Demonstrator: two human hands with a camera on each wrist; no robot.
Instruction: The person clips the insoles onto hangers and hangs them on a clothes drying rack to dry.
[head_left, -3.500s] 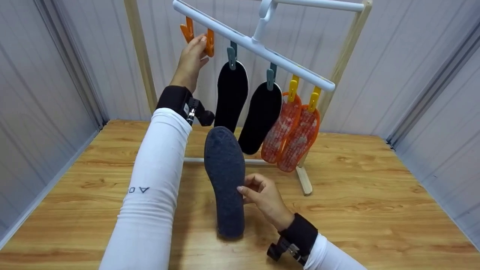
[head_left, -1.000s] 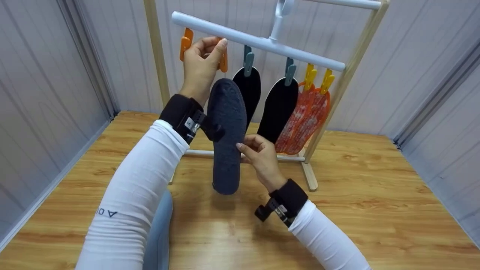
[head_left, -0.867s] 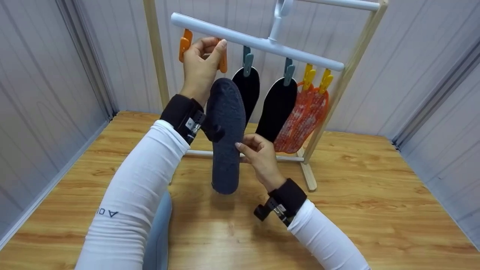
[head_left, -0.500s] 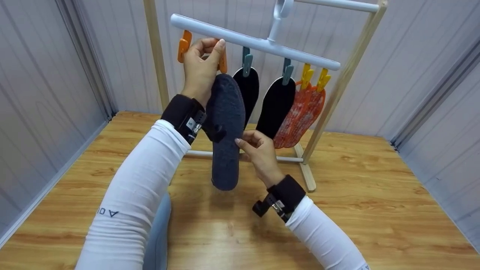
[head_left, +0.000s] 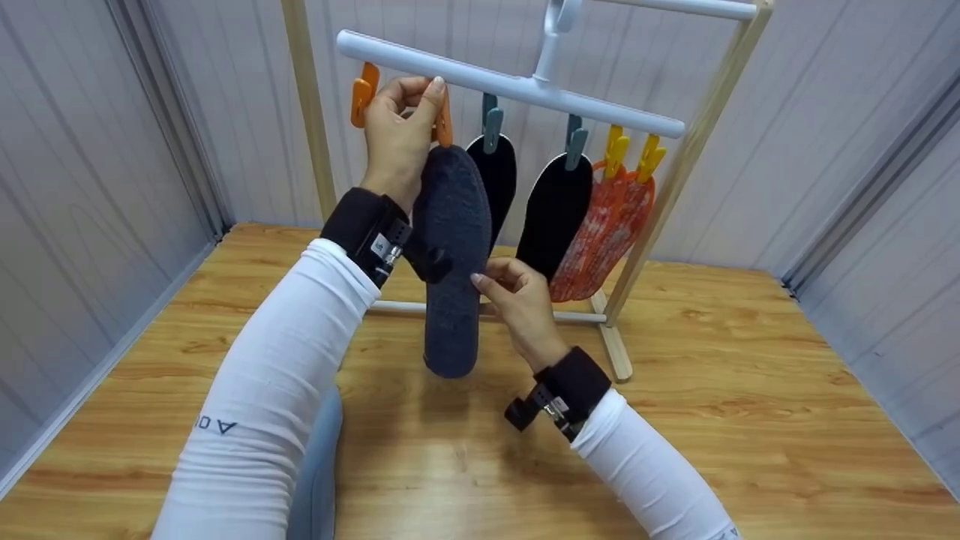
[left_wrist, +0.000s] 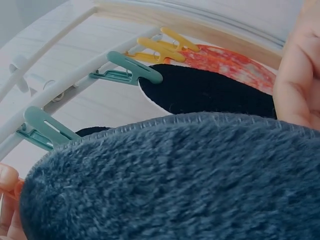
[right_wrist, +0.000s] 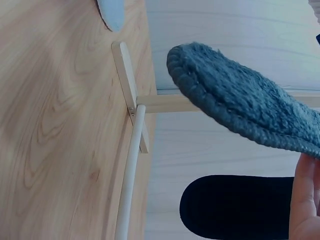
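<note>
wooden tabletop [head_left: 735,390] between pale panelled walls [head_left: 97,172]

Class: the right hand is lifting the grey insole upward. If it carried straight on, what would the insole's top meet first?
Probably the orange clip pinched by the left hand, just above the grey insole in the right hand; depth is uncertain.

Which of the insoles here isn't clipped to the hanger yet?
The dark grey fuzzy insole, which the right hand pinches at its edge. The two black insoles and the two orange ones each hang from a clip on the white bar.
</note>
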